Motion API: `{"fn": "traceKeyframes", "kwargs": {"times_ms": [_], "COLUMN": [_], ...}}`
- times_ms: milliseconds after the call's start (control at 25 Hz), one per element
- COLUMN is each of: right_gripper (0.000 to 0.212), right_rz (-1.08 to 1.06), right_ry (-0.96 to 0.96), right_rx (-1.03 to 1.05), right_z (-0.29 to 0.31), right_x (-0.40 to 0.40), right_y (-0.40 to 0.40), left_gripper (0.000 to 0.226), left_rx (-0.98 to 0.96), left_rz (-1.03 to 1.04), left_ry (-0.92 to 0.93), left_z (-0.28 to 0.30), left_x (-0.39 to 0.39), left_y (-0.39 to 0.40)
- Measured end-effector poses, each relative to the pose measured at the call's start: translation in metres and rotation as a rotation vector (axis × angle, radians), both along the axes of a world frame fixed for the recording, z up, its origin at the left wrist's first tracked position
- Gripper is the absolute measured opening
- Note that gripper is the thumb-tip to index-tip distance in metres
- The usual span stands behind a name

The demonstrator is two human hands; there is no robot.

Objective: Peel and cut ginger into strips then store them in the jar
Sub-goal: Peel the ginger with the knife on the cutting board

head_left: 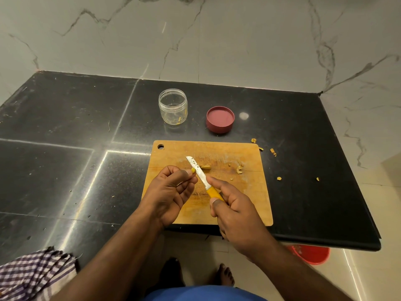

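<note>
Over the wooden cutting board (249, 198), my left hand (171, 192) pinches a small yellow ginger strip (193, 169) at its fingertips. My right hand (234, 211) grips the yellow handle of a small serrated knife (198, 171), its blade pointing up-left beside the strip. Another pale ginger piece (205, 167) lies on the board just behind the blade. The clear jar (173, 106) stands open behind the board with a few ginger strips at its bottom. Its red lid (220, 119) lies upside down to the jar's right.
Ginger peel scraps (239, 169) lie on the board's right part and more peel bits (273, 151) on the black countertop (76, 127). A checked cloth (34, 274) hangs at the lower left. A red bucket (310, 254) sits on the floor under the counter edge.
</note>
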State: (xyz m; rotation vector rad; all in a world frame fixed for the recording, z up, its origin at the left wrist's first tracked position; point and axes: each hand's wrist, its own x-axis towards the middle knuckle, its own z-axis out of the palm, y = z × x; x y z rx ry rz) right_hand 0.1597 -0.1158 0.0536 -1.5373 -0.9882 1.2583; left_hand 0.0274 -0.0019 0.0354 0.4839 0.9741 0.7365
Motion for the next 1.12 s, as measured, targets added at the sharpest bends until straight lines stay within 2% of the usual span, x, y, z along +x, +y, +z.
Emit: {"fn": "traceKeyframes", "kwargs": {"times_ms": [160, 320, 440, 600, 720, 880, 1000, 1120], "right_gripper": [0.047, 0.046, 0.046, 0.047, 0.046, 0.046, 0.047, 0.047], "right_rz": [0.013, -0.011, 0.000, 0.049, 0.034, 0.003, -0.002, -0.044], "right_ry": [-0.082, -0.049, -0.108, -0.222, -0.186, -0.210, -0.165, 0.025], "right_rx": [0.010, 0.032, 0.018, 0.004, -0.015, -0.073, -0.082, -0.107], "right_z": [-0.003, -0.003, -0.005, -0.008, -0.012, -0.020, -0.023, -0.024], "right_x": [-0.002, -0.005, -0.001, -0.003, -0.002, 0.009, 0.010, 0.007], "right_y": [0.001, 0.002, 0.002, 0.000, -0.001, 0.000, 0.000, 0.002], "left_gripper": [0.024, 0.021, 0.013, 0.024, 0.025, 0.018, 0.020, 0.019], "left_rx": [-0.046, -0.022, -0.013, 0.015, 0.060, 0.457, 0.592, 0.661], "left_rz": [0.051, 0.084, 0.064, -0.011, -0.007, -0.204, -0.312, -0.328], "left_ry": [-0.029, -0.048, -0.020, 0.070, 0.210, 0.699, 0.853, 0.934], "left_z": [-0.004, -0.005, -0.005, -0.007, -0.009, -0.019, -0.020, -0.019], "left_x": [0.005, 0.009, 0.003, -0.006, -0.013, -0.033, -0.035, -0.033], "left_y": [-0.006, -0.010, -0.009, -0.009, -0.006, 0.008, 0.011, 0.010]}}
